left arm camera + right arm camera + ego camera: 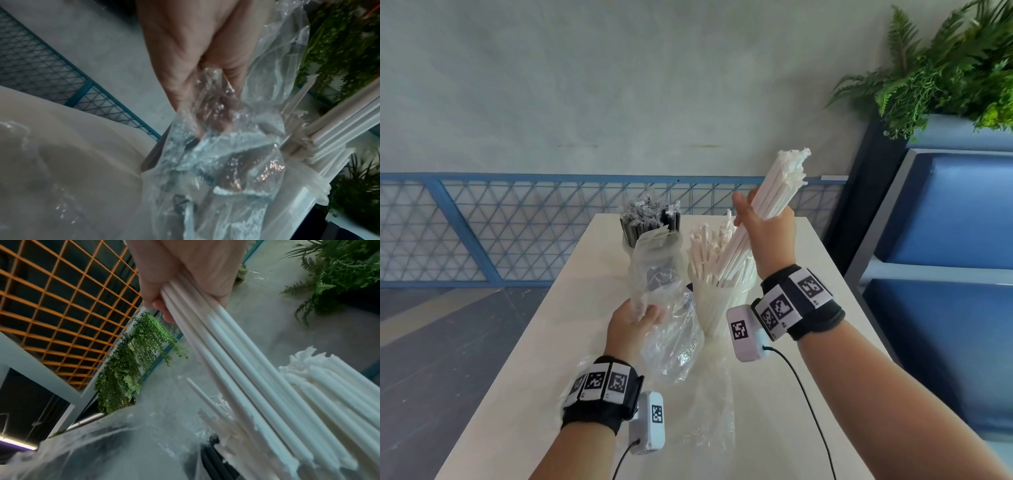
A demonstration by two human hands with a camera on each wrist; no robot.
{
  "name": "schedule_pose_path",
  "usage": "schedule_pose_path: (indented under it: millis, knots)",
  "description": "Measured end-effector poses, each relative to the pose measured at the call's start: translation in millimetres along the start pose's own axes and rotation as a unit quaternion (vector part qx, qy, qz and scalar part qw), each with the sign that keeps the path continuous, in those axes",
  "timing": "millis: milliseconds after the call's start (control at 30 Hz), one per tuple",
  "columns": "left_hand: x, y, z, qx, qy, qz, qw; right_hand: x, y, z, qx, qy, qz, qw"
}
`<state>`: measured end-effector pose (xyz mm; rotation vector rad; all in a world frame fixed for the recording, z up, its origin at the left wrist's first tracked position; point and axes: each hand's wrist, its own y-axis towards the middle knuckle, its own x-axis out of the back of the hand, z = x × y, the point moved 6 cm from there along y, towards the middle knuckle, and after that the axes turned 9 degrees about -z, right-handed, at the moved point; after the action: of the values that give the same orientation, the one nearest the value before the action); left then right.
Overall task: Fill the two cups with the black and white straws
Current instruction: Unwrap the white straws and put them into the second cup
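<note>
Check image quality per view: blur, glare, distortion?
Head view: sharp, evenly lit, wide-angle bending at the edges; the plastic bag glints mildly. Left wrist view: dim, soft, the left hand blurred, specks of glare on the bag. Right wrist view: white straws smeared low down, right hand pale, washed out.

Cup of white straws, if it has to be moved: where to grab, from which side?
Grip the white cup around its lower wall, below the rim, coming from the near right. Straws fan out above the rim, so a top approach is blocked; the plastic bag in the left hand crowds its left. Probably top-heavy: hold low and firmly.
</note>
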<state>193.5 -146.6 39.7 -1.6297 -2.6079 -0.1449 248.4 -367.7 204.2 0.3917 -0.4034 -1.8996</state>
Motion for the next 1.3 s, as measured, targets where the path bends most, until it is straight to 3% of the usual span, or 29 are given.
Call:
schedule_pose_path:
  millis: [133,333,500,600,667,733,800,967,1033,1100,1167,1233,1300]
  knots:
    - [-4,-3,-6,0.004,-0.014,0.04,0.999,-7,-5,-21,-0.021,-0.041,0.026,0.999]
    - [-6,-3,-10,0.041,-0.034,0.04,0.998,-13,-17,-73,-0.157,-0.094,0.039,0.982]
    - [-6,-1,-9,0.043,-0.038,0.046,0.997,-28,-32,-113,-0.186,-0.164,0.098,0.964]
    - [-2,-1,-4,0.045,-0.041,0.04,0.997,-23,-32,-105,-0.134,-0.187,0.056,0.972]
    - [-1,1,0,0.05,-0.044,0.033,0.997,-22,-27,-81,-0.049,-0.138,0.02,0.989]
    - [-1,3,3,0.058,-0.049,0.025,0.997,-27,-21,-67,0.032,-0.109,0.016,0.993]
    - [-1,3,3,0.058,-0.053,0.022,0.997,-32,-21,-67,0.082,-0.163,0.035,0.983]
    - [-1,1,3,0.057,-0.055,0.02,0.997,-22,-19,-101,0.024,-0.235,0.085,0.968]
    - [-3,-3,2,0.057,-0.063,0.023,0.996,-23,-20,-100,0.039,-0.256,0.122,0.958]
    - [-3,-8,-2,0.054,-0.075,0.025,0.995,-21,-32,-85,0.146,-0.279,0.115,0.942]
    - [-3,-12,-6,0.054,-0.112,0.023,0.992,-7,-55,-69,0.231,-0.249,0.061,0.938]
    - [0,-15,-9,0.053,-0.156,0.009,0.986,12,-83,-76,0.214,-0.207,0.032,0.954]
    - [5,-15,-5,0.062,-0.194,-0.018,0.979,30,-105,-102,0.094,-0.183,0.027,0.978]
